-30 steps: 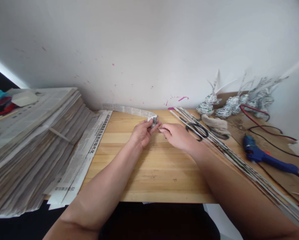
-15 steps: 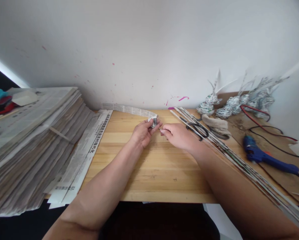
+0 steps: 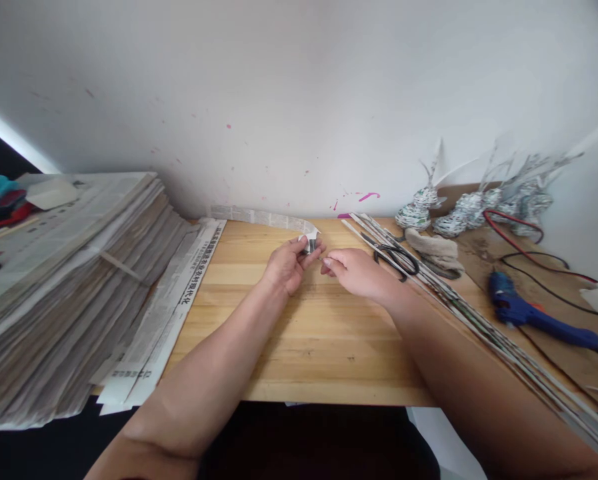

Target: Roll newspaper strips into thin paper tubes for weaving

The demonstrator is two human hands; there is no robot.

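Note:
Over the middle of the wooden table point(image 3: 299, 340), my left hand point(image 3: 289, 267) pinches a newspaper strip point(image 3: 271, 219) between thumb and fingers. From that grip the long strip runs back and left towards the wall. Its held end is folded or curled, with a dark printed patch showing. My right hand point(image 3: 351, 272) is just to the right, thumb and fingers pressed together close to the left fingertips. Whatever lies in that pinch is too small to make out. A pair of black-handled scissors point(image 3: 409, 261) lies to the right of my right hand.
Thin paper rods point(image 3: 471, 317) lie diagonally along the right. Beyond them are a blue glue gun point(image 3: 543, 323), a work glove point(image 3: 436, 252) and woven paper figures point(image 3: 419, 210). A tall newspaper stack point(image 3: 93, 267) fills the left, beside cut newspaper sheets point(image 3: 179, 300).
The held end of the strip has turned slightly in my left fingers. Both hands stay almost in place; the whole view has shifted a little.

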